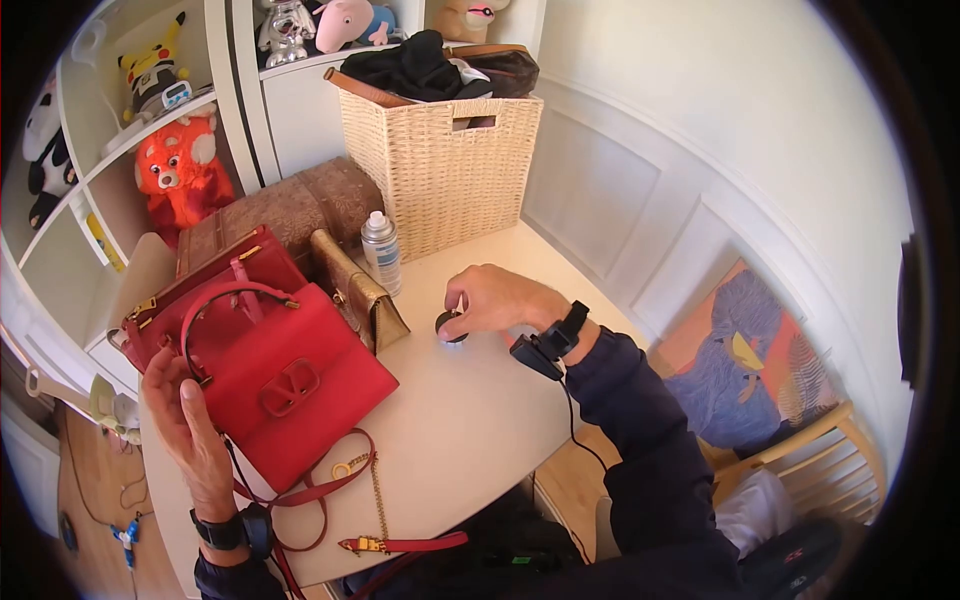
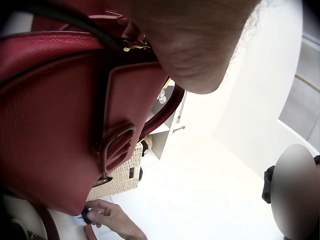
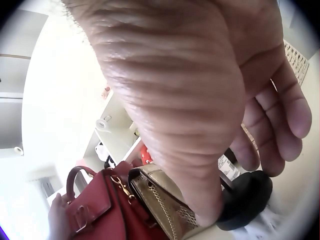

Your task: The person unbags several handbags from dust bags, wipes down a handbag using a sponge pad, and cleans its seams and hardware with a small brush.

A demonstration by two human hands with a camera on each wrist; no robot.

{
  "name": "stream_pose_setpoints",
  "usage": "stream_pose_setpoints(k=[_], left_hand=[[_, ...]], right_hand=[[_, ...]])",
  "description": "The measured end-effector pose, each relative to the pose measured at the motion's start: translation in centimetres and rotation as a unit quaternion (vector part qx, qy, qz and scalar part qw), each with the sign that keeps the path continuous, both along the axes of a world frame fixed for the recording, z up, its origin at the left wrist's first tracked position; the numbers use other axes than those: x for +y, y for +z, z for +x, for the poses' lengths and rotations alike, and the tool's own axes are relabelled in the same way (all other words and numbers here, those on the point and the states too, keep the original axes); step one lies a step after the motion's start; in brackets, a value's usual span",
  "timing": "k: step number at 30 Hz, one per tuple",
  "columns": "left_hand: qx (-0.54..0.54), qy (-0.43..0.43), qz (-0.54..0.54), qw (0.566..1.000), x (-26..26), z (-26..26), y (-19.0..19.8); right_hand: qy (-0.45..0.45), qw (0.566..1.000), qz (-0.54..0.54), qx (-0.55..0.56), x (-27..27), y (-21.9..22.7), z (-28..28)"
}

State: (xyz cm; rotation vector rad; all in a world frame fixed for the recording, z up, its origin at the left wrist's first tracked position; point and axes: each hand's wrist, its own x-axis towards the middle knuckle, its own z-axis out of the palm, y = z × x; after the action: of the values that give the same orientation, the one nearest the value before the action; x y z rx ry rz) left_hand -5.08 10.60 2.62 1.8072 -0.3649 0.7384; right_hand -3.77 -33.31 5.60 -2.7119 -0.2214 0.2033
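My right hand (image 1: 500, 298) pinches a small black round object (image 3: 246, 201) between thumb and fingers, close over the tabletop. What kind of object it is, I cannot tell. A red handbag (image 1: 335, 370) with a covered V-shaped clasp and a top handle leans on the table, its flap facing me. Along its left side, my left hand (image 1: 190, 425) rests with fingers extended upward and thumb apart. A gold handbag (image 1: 362, 290) stands behind it, nearer the right hand. More of the red handbag (image 2: 55, 125) fills the left wrist view, partly hidden by the left wrist.
Behind the bags lie another red bag (image 1: 215, 285) and a brown patterned bag (image 1: 290, 205). A spray can (image 1: 381, 255) and a wicker basket (image 1: 455, 165) stand at the back. A red strap (image 1: 420, 543) and chain lie at the front edge. A wooden chair (image 1: 840, 440) stands right.
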Motion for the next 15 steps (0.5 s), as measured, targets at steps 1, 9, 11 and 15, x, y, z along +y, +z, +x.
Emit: stream_pose_setpoints(k=[1, 9, 11, 15], left_hand=[[0.0, 0.0, 0.002, 1.0, 0.0, 0.0, 0.0], [-0.006, -0.006, -0.015, 1.0, -1.2, -0.9, 1.0], [-0.002, -0.011, -0.022, 1.0, -1.1, -0.9, 0.9], [0.0, -0.015, -0.025, 1.0, -1.1, -0.8, 0.9]], right_hand=[[0.0, 1.0, 0.002, 0.0, 0.0, 0.0, 0.0], [-0.002, 0.995, 0.095, -0.033, -1.4, -0.5, 1.1], [-0.012, 0.992, 0.117, -0.054, -1.8, -1.4, 2.9], [-0.019, 0.987, 0.071, -0.142, -1.1, -1.9, 6.6]])
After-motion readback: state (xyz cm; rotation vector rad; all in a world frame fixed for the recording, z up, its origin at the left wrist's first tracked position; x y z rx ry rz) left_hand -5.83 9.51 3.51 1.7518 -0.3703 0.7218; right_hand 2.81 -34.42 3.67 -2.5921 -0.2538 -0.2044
